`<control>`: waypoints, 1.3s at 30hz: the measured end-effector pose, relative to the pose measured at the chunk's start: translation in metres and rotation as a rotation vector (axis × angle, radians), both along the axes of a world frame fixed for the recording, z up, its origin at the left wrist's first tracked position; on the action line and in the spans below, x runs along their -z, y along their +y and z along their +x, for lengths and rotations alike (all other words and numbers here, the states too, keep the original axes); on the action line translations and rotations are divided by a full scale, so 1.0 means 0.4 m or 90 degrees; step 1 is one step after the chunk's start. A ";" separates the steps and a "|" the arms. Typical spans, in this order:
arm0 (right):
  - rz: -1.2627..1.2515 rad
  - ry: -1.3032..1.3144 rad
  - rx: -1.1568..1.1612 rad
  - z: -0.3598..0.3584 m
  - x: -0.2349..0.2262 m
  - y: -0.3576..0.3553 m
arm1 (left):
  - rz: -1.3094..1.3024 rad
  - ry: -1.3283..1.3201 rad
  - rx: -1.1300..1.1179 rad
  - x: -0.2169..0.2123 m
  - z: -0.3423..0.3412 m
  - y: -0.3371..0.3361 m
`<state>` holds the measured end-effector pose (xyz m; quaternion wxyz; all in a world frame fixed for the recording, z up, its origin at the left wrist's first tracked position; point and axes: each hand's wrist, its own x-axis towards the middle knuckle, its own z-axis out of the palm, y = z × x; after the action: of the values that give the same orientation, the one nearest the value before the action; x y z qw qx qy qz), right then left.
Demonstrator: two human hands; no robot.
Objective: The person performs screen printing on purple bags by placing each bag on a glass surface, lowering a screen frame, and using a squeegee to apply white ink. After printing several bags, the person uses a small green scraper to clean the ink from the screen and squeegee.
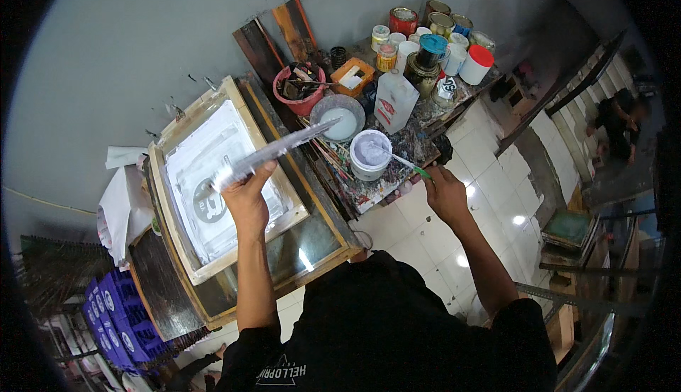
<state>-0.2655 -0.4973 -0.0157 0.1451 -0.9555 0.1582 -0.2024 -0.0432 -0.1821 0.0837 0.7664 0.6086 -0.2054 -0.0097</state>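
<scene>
My left hand [246, 204] grips a long squeegee [287, 144] with pale ink on it, held tilted above a wooden-framed printing screen [285, 220]. White ink lies smeared over the mesh, and a round grey design shows through. Out to the right, my right hand [448, 195] is closed round the green handle of a spatula [408, 163]. Its far end dips into a white tub of pale lavender ink [369, 169]. Beside that tub stands a grey bowl [333, 101] with whitish liquid in it.
Paint cans [440, 23], a white jug [394, 101], a pink bucket [287, 101] and an orange basket [352, 76] crowd the stained table. Purple printed items [117, 314] hang at lower left. Another person [624, 119] is at far right, near the steps.
</scene>
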 end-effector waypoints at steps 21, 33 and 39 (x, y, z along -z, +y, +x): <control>0.530 0.016 0.088 -0.011 -0.074 -0.020 | 0.095 -0.093 0.191 0.151 -0.001 -0.072; 0.755 0.020 0.083 0.047 -0.087 -0.004 | 0.050 -0.131 0.222 0.141 0.003 -0.113; 0.818 0.061 0.039 0.021 -0.157 0.032 | 0.067 -0.158 0.198 0.142 0.043 -0.140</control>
<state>-0.2571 -0.4845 0.0473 0.6752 -0.6814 0.2811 -0.0287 -0.0259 -0.2379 0.0267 0.6914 0.6054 -0.3891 -0.0638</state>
